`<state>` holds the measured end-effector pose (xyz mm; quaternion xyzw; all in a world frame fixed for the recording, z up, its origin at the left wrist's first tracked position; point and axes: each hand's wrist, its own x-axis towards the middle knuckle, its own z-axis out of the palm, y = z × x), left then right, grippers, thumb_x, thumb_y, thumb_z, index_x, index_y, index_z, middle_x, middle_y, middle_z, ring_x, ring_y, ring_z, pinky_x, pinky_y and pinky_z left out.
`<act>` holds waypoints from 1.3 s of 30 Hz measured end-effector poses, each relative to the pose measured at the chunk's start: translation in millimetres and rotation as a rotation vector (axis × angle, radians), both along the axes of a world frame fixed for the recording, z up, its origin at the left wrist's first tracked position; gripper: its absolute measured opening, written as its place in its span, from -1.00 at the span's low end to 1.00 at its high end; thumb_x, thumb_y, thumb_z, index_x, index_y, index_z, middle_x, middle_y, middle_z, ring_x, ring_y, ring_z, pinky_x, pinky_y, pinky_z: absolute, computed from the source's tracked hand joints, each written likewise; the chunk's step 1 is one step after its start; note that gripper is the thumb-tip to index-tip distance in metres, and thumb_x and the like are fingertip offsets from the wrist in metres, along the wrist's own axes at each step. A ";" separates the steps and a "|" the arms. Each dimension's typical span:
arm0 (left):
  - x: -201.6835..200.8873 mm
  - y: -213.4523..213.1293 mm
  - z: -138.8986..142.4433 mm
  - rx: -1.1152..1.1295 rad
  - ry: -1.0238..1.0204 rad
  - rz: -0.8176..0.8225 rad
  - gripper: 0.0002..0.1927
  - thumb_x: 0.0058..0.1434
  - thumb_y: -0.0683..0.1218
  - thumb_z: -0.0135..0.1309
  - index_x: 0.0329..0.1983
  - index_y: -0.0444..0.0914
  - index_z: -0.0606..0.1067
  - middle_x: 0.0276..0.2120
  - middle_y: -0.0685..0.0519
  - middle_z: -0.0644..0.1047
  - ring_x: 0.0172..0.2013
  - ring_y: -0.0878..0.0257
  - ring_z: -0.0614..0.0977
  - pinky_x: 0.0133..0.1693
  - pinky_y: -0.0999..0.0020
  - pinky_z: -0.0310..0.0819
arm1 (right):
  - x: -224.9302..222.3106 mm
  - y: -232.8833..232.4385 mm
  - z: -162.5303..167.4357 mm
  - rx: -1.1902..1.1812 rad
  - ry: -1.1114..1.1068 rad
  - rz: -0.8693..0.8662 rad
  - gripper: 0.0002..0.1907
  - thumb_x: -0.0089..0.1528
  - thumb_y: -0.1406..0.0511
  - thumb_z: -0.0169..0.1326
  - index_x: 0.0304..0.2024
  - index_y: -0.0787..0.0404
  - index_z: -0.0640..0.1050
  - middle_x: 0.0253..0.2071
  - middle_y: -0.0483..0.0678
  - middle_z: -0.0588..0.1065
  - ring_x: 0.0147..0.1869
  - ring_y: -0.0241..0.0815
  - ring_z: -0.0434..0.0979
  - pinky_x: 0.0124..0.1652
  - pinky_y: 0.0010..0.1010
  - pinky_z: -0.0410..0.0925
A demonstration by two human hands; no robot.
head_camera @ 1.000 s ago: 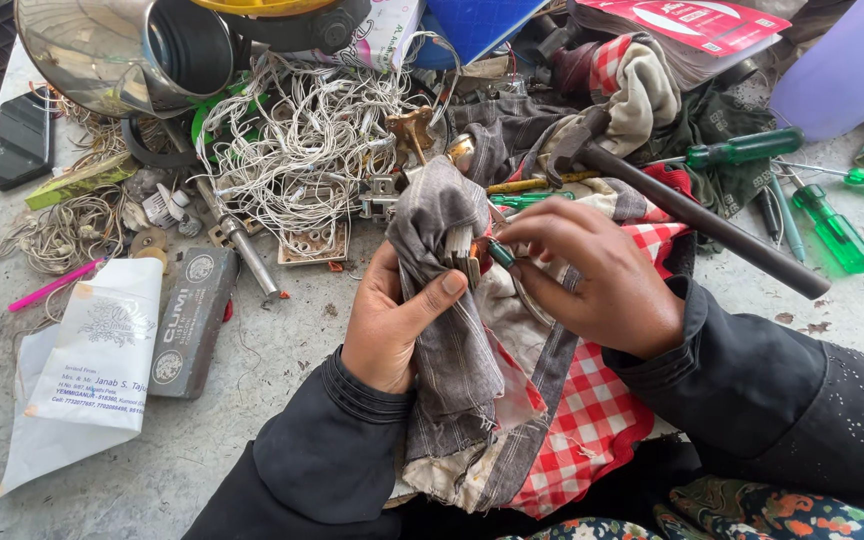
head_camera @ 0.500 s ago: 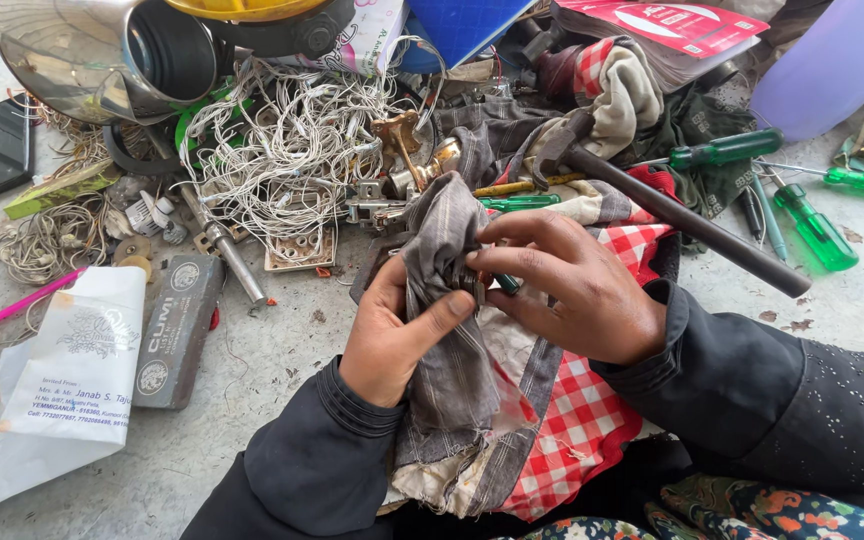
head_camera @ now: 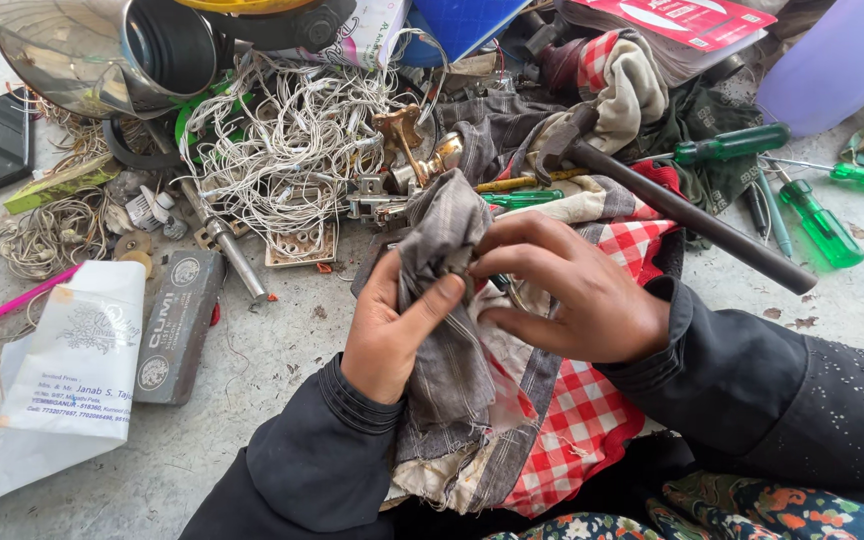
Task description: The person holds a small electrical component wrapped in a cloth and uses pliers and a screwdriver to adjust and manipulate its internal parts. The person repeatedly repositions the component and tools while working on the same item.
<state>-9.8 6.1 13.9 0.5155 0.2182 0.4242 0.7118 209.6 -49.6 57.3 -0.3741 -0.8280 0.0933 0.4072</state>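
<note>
Two hands work at a grey striped rag (head_camera: 447, 330) bunched up in the middle of a cluttered grey table (head_camera: 282, 470). Under the rag lies a red checked cloth (head_camera: 577, 420), spread toward the person's lap. Behind them sits a tangle of white wire (head_camera: 287, 140), with a shiny steel pot (head_camera: 82, 50) at the far left corner. A dark hammer (head_camera: 682, 210) rests across the cloth, its handle pointing right. Green screwdrivers (head_camera: 817, 220) lie near the right edge. The left hand (head_camera: 387, 335) is closed on the rag, thumb pressed over its fold. The right hand (head_camera: 577, 290) curls over the rag's top, fingertips pinching the fabric; whatever lies inside is hidden.
</note>
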 end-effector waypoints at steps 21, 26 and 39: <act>-4.4 7.4 6.1 0.035 -0.096 0.122 -0.62 0.49 -0.10 -0.13 0.32 -0.33 0.33 0.09 -0.06 0.49 0.05 0.23 0.54 0.11 0.32 0.44 | 12.0 12.5 -2.2 0.026 -0.094 -0.176 -0.68 0.19 0.35 0.28 -0.01 0.18 0.55 -0.02 0.00 0.48 0.09 0.04 0.49 0.05 -0.15 0.35; -2.5 1.6 -3.5 0.204 -0.012 -0.001 -0.59 0.54 -0.10 -0.10 0.40 -0.31 0.27 0.17 0.04 0.45 0.16 0.34 0.47 0.24 0.42 0.36 | 1.9 -0.5 -3.1 0.022 -0.017 0.027 -0.50 0.16 0.36 0.31 0.14 0.20 0.49 0.06 0.03 0.43 0.15 0.05 0.48 0.08 -0.18 0.38; -2.2 -1.4 -1.5 0.185 0.032 -0.042 -0.57 0.55 -0.10 -0.09 0.42 -0.32 0.27 0.15 0.05 0.43 0.10 0.38 0.44 0.18 0.46 0.35 | -0.5 -0.1 -8.2 -0.119 0.009 0.100 -0.57 0.20 0.39 0.28 0.12 0.14 0.53 0.13 0.00 0.42 0.22 0.00 0.49 0.13 -0.24 0.42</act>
